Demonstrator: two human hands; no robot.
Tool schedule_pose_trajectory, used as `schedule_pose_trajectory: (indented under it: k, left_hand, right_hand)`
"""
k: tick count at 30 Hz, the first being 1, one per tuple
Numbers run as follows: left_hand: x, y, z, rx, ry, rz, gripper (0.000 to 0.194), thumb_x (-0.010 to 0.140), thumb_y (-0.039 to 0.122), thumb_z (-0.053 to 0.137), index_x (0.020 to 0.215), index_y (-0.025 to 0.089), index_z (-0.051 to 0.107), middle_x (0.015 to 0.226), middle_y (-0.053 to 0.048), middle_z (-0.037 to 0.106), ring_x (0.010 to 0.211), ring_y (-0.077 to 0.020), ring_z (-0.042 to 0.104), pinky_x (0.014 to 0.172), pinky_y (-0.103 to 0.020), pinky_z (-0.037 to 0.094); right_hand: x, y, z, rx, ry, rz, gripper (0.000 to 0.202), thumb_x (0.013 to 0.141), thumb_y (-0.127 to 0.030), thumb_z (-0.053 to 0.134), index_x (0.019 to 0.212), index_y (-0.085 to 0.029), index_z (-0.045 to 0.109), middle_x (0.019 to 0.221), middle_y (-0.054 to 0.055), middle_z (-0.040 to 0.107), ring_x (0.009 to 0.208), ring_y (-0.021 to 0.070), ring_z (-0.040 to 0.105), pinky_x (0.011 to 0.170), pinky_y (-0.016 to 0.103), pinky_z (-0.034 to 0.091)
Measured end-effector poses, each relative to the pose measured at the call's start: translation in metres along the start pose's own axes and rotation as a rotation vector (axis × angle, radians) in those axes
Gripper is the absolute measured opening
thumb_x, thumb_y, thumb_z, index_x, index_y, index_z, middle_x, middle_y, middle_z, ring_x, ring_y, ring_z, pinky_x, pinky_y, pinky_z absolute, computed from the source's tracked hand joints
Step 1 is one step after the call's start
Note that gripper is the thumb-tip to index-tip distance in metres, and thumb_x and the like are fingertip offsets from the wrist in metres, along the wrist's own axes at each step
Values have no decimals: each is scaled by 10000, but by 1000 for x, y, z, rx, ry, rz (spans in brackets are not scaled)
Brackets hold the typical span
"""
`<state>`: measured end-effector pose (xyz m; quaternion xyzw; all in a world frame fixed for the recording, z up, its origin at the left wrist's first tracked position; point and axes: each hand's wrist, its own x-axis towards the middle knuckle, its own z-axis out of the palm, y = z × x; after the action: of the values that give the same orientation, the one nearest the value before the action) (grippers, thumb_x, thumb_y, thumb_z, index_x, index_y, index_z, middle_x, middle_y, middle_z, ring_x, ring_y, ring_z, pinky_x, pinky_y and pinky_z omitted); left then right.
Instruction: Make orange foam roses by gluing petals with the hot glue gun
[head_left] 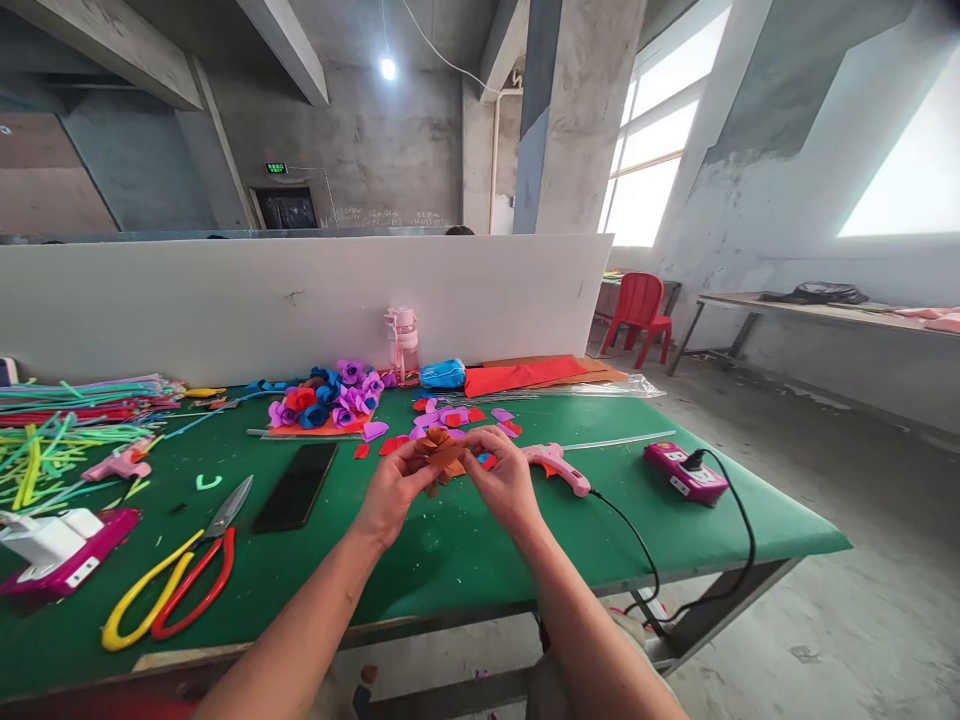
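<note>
Between my hands, above the middle of the green table, is a brown paper flower. My left hand is closed around its left side and base. The fingertips of my right hand pinch its right edge, where a petal shows. Loose purple and red petals lie just behind my hands. Beside my right hand rests a pink hot glue gun with a clear glue stick in its back. Finished purple, red and blue paper flowers are heaped farther back on the left.
Scissors and a black phone lie to the left, near colourful pipe-like sticks and a second glue gun. A power strip with a cord sits right. A pink bottle stands against the white partition.
</note>
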<state>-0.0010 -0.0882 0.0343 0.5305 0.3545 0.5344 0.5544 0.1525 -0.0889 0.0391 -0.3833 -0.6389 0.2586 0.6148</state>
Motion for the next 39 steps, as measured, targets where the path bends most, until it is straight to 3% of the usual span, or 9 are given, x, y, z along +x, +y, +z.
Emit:
schedule_pose_trajectory:
  k: [6,18,29,36,39]
  left_hand:
    - [-3,5,2,8,-43,-20,356,678,295,725,1001,149,691,753,-54,681,678,-159,601,531,-224,413]
    - [-3,10,-1,-163,-64,-51,319,696,247,710,1001,158,690,723,-35,675,569,-110,548,509,-211,385]
    - [-4,3,-3,-249,-132,-125,277,703,234,709,972,173,711,707,-35,680,535,-92,536,498,-208,373]
    - [-3,4,1,-363,-95,-118,173,704,270,714,826,147,710,685,-41,681,511,-71,538,531,-200,422]
    - [-2,5,-1,-352,-78,-101,179,695,271,727,804,132,698,679,-44,678,482,-63,512,507,-200,420]
  right_hand:
    - [1,0,-3,-10,9,5,55,759,-251,597,749,-221,642,789,25,616,726,171,530,698,308,435]
    - [-4,-2,9,434,-161,332,323,713,-492,678,725,-188,572,639,2,629,614,145,583,631,283,456]
    - [-7,-9,11,558,-145,387,304,691,-443,718,718,-186,558,586,-31,590,560,111,537,595,248,412]
    - [-8,-4,19,622,-62,403,300,676,-426,737,758,-190,570,640,-36,579,585,102,517,597,237,403]
    - [-8,-3,19,629,-101,428,280,703,-422,721,738,-172,600,652,-30,577,601,91,501,615,228,389]
